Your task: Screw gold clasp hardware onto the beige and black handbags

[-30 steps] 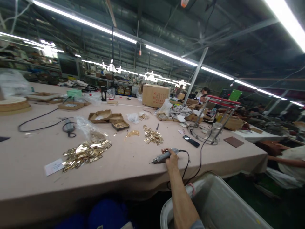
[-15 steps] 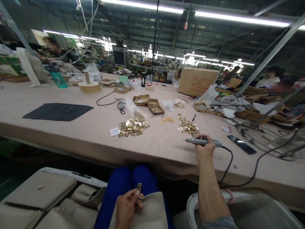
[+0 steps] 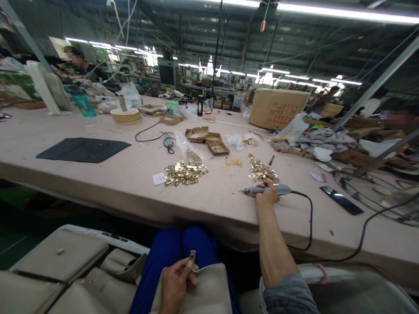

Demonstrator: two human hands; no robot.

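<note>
My left hand (image 3: 176,281) is closed over my lap, pinching a small metal plate (image 3: 192,257) that stands up between thumb and finger. Under that hand lies a beige leather piece (image 3: 211,288), spread across my blue trousers. My right hand (image 3: 267,195) is wrapped round a grey corded electric screwdriver (image 3: 282,189) just over the table's front part, its tip pointing left. Beyond the right hand is a heap of gold metal plates (image 3: 262,169). Tiny gold screws or similar bits (image 3: 233,163) are scattered left of that heap, and another pile of gold plates (image 3: 185,173) lies farther left.
Beige bags (image 3: 62,255) fill a container at my left. A white tub (image 3: 347,283) stands at my right. On the table (image 3: 108,183) are a black sheet (image 3: 83,149), small cardboard boxes (image 3: 218,148), a phone (image 3: 341,199) and a large carton (image 3: 278,108). Other people are farther back.
My right hand has moved left with the electric screwdriver and sits closer to the table. The view has shifted slightly. My left hand keeps the metal plate in about the same spot.
</note>
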